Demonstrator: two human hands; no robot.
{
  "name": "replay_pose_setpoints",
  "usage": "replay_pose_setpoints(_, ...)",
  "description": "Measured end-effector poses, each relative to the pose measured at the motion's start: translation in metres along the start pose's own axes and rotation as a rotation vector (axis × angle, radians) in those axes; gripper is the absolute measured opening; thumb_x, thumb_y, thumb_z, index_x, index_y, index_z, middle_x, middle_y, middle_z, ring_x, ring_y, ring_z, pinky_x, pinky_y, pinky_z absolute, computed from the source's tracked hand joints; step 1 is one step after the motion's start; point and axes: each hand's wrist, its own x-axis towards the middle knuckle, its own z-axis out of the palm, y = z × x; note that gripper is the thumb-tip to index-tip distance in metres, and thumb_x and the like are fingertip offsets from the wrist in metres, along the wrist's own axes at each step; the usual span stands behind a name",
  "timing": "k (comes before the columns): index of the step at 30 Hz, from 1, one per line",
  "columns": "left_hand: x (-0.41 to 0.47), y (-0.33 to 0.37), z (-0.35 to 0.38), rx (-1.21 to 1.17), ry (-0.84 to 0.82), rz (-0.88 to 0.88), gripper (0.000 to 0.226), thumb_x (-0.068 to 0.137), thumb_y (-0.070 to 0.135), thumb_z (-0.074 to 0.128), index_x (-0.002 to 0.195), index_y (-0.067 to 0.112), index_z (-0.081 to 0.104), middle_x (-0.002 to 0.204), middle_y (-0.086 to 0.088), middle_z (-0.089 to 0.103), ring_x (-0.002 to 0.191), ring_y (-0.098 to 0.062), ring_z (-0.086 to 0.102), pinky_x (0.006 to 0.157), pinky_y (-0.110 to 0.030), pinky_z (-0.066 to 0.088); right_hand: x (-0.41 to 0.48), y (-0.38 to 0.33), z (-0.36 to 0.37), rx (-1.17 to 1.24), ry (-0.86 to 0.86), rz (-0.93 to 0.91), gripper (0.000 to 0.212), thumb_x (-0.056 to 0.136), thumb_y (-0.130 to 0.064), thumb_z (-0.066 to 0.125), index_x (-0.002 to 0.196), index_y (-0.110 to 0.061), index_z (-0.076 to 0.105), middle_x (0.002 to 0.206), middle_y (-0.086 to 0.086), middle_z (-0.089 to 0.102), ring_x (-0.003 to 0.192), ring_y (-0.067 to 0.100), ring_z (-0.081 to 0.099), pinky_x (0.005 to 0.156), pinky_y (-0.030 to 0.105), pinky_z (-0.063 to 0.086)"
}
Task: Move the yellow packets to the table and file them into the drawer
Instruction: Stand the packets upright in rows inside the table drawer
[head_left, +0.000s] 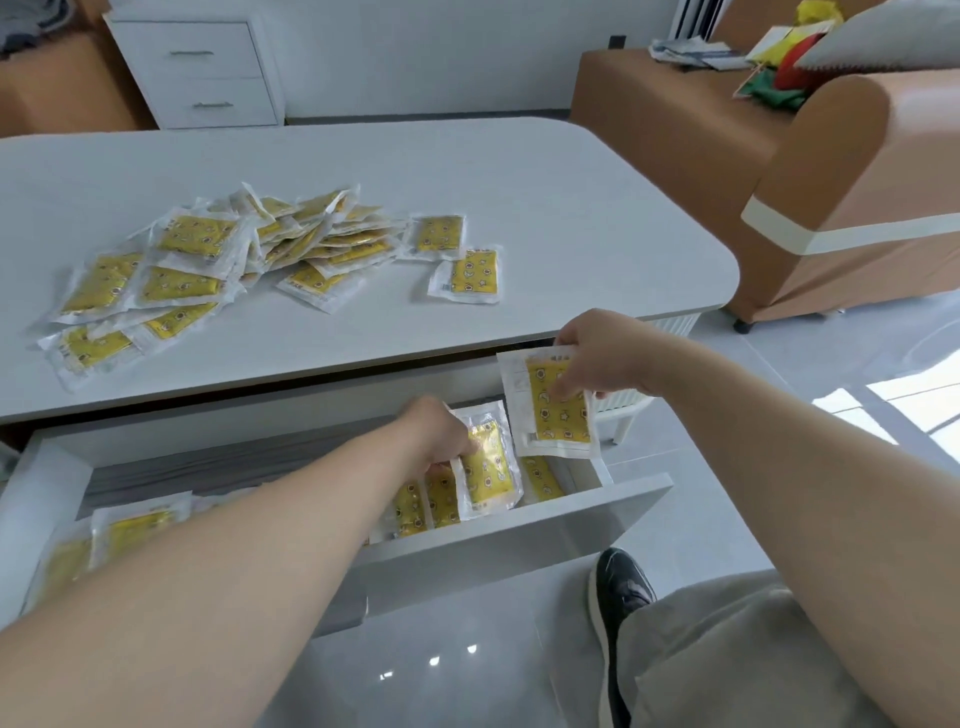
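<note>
Both hands hold packets at the open drawer.
Fingers curled, the left hand pinches a packet upright among filed packets in the drawer; the right hand, just beside, grips another packet above them. Beyond both hands, a pile lies on the table.
</note>
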Motion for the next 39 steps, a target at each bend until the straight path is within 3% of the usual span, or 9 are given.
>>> replay_pose_setpoints(5,0.016,-0.009,0.016,0.098,-0.048,0.087,0.069,0.086,0.019,0.08,0.144,0.008,0.046,0.131,-0.014,0.061,0.115,-0.03,0.06,0.088,-0.034,0.051,0.001,0.005,0.001,-0.095,-0.021,-0.055,0.027,0.08,-0.016,0.083,0.098,-0.019,0.064,0.096,0.001,0.071,0.078,0.02,0.069,0.071,0.032,0.061)
replay_pose_setpoints(11,0.021,-0.02,0.018,0.577,0.039,0.352,0.047,0.08,0.037,0.083,0.11,0.014,0.053,0.103,-0.002,0.06,0.087,-0.018,0.057,0.067,-0.029,0.045,0.006,0.012,0.006,-0.219,-0.004,-0.147,0.043,0.089,-0.021,0.075,0.13,-0.017,0.061,0.114,-0.003,0.061,0.098,0.02,0.055,0.081,0.03,0.042)
replay_pose_setpoints(16,0.014,-0.018,0.013,0.91,0.116,0.399,0.066,0.086,0.052,0.072,0.13,0.012,0.045,0.12,-0.007,0.054,0.1,-0.025,0.06,0.074,-0.033,0.05,0.014,0.01,0.015,-0.287,-0.062,-0.187,0.052,0.092,-0.019,0.071,0.142,-0.013,0.053,0.138,0.002,0.056,0.11,0.021,0.051,0.089,0.031,0.041)
replay_pose_setpoints(19,0.006,-0.005,0.003,0.933,0.089,0.331,0.059,0.088,0.043,0.072,0.134,0.013,0.049,0.121,-0.004,0.058,0.1,-0.025,0.063,0.072,-0.034,0.054,0.021,0.004,0.023,-0.297,-0.079,-0.209,0.06,0.091,-0.016,0.072,0.146,-0.014,0.049,0.146,0.004,0.052,0.129,0.026,0.051,0.102,0.035,0.042)
replay_pose_setpoints(23,-0.01,0.007,-0.016,0.93,0.131,0.351,0.032,0.087,0.035,0.07,0.112,0.018,0.06,0.104,0.0,0.063,0.089,-0.021,0.062,0.062,-0.031,0.049,0.033,-0.002,0.039,-0.372,-0.164,-0.225,0.065,0.091,-0.013,0.07,0.15,-0.016,0.045,0.145,0.005,0.053,0.13,0.027,0.051,0.102,0.036,0.044)
replay_pose_setpoints(27,-0.029,0.012,-0.036,0.832,0.176,0.408,0.029,0.087,0.04,0.071,0.106,0.02,0.061,0.099,0.001,0.063,0.088,-0.021,0.062,0.078,-0.038,0.057,0.037,-0.005,0.058,-0.494,-0.253,-0.239,0.06,0.093,-0.012,0.066,0.15,-0.016,0.046,0.14,0.005,0.057,0.124,0.026,0.055,0.092,0.03,0.047)
replay_pose_setpoints(30,-0.039,0.013,-0.048,0.804,0.203,0.418,0.03,0.089,0.042,0.07,0.108,0.021,0.061,0.098,0.002,0.063,0.09,-0.021,0.062,0.082,-0.039,0.056,0.041,-0.001,0.074,-0.628,-0.279,-0.234,0.055,0.093,-0.025,0.069,0.145,-0.015,0.052,0.135,0.004,0.061,0.122,0.027,0.058,0.1,0.035,0.049)
replay_pose_setpoints(34,-0.041,0.01,-0.058,0.78,0.215,0.421,0.029,0.09,0.04,0.069,0.11,0.021,0.062,0.098,0.002,0.063,0.091,-0.021,0.061,0.08,-0.038,0.056,0.047,0.009,0.089,-0.854,-0.234,-0.22,0.049,0.094,-0.04,0.067,0.139,-0.024,0.056,0.123,-0.003,0.064,0.126,0.024,0.053,0.119,0.057,0.02)
replay_pose_setpoints(39,-0.041,0.008,-0.06,0.783,0.218,0.418,0.029,0.091,0.041,0.068,0.111,0.02,0.063,0.099,0.001,0.065,0.092,-0.022,0.063,0.082,-0.04,0.057,0.048,0.009,0.095,-0.919,-0.211,-0.225,0.052,0.093,-0.031,0.068,0.141,-0.029,0.049,0.118,-0.005,0.064,0.124,0.024,0.053,0.119,0.059,0.009)
